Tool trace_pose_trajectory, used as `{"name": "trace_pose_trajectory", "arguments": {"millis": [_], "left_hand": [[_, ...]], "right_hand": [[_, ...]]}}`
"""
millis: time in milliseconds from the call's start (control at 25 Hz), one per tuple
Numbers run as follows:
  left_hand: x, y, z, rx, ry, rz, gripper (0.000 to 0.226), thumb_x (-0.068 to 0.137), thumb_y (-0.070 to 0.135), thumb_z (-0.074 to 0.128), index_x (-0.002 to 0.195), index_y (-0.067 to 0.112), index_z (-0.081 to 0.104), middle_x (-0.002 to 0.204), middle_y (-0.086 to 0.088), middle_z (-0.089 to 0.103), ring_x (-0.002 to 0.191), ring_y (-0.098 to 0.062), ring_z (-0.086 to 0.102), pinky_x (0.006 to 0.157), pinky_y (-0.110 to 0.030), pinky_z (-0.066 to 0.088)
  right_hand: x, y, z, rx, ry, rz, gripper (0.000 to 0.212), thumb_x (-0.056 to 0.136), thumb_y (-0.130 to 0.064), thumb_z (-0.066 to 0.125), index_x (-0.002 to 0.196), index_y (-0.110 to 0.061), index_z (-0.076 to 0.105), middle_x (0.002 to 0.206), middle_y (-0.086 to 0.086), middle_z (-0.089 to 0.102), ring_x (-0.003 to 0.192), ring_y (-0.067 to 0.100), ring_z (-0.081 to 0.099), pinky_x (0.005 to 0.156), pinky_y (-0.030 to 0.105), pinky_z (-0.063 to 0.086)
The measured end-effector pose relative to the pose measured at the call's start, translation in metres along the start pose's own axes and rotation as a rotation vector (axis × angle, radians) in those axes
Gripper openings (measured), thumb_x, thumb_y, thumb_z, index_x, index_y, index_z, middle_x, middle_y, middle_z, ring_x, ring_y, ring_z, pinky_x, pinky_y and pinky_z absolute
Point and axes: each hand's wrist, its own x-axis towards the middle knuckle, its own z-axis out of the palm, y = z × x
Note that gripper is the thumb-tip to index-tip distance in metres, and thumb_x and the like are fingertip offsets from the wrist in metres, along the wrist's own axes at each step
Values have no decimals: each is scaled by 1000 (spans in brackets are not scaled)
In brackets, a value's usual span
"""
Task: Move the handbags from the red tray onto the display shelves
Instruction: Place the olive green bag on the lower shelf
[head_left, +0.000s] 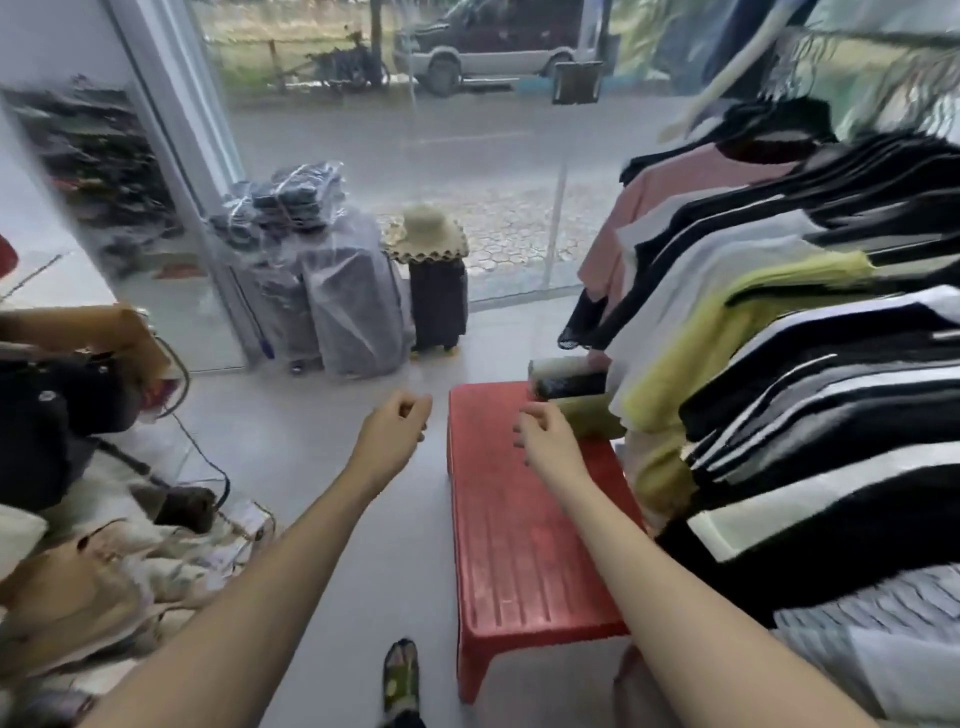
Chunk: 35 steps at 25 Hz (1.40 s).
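Two bare arms reach out low over the floor (311, 467). The left hand (397, 421) hangs in the air just beside the red tray (519, 545). Its fingers (410, 404) are loosely curled and hold nothing. The right hand (545, 434) hovers over the far part of the tray, fingers loose too and holding nothing. I think the hands are out like this to grab the next bag.

Most of the tray shows bare red. At its far end lies a dark and pale thing (566, 382), half under the hanging clothes (779, 312). It is too blurry to tell if it is a bag.

A black handbag (57, 410) and a tan handbag (109, 338) sit on the left. They are likely on the display shelves, where people can see them.
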Motion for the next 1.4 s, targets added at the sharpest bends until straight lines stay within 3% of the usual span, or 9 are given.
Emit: {"name": "trace_pose_trajectory", "arguments": {"millis": [240,360,520,800,960,1040,1120,1240,1400], "left_hand": [[138,-25,75,63,-242,-74,27,103,34,52,90,11,60,84,-4,65,79,-22,60,86,-49,54],[170,-39,95,78,-290,-116,19,102,29,53,92,14,60,82,-1,65,81,-25,63,80,-41,53],[247,-65,139,121,-486,-211,13,104,20,51,93,13,54,82,-2,60,70,-17,55,59,-28,42],[336,-113,235,173,-705,-295,24,100,29,55,77,21,51,87,-7,64,80,-22,59,80,-37,49],[361,-133,278,192,-771,-381,10,98,30,58,91,22,57,101,-9,69,92,-26,66,88,-37,52],[373,-149,298,194,-774,-416,28,91,29,60,116,16,58,120,-17,69,108,-35,67,94,-45,54],[379,-158,311,212,-791,-381,48,88,20,55,136,11,55,122,-22,68,102,-37,66,86,-44,54],[380,-165,326,244,-834,-351,38,93,6,49,128,14,63,100,-14,68,86,-27,60,71,-33,47],[381,-170,338,309,-740,-351,31,95,20,59,125,11,60,118,-13,70,107,-33,66,94,-42,54]], "right_hand": [[111,40,-6,14,181,190,16,98,-26,53,112,-29,60,115,3,67,108,25,67,89,40,52],[131,51,-6,-24,190,298,22,97,-26,52,118,-27,59,118,1,67,109,23,65,96,45,54],[193,62,2,-49,258,459,31,101,-23,49,130,-19,58,119,2,64,93,18,61,75,30,45],[282,109,-2,-48,343,606,35,102,-21,47,136,-20,55,121,0,62,97,17,58,85,31,46],[315,133,0,-124,310,619,46,102,-24,46,148,-27,46,152,2,46,130,21,51,106,35,44],[327,143,0,-168,268,602,53,102,-24,46,155,-27,38,164,1,29,147,20,34,117,33,33],[334,151,0,-196,222,599,58,103,-23,45,160,-27,29,171,-2,13,155,16,18,119,28,22],[343,164,1,-214,168,632,62,104,-25,44,162,-31,22,172,-7,2,157,15,13,118,27,21],[347,172,5,-195,145,629,66,103,-24,45,162,-33,16,172,-5,-2,157,16,12,121,29,21]]}}
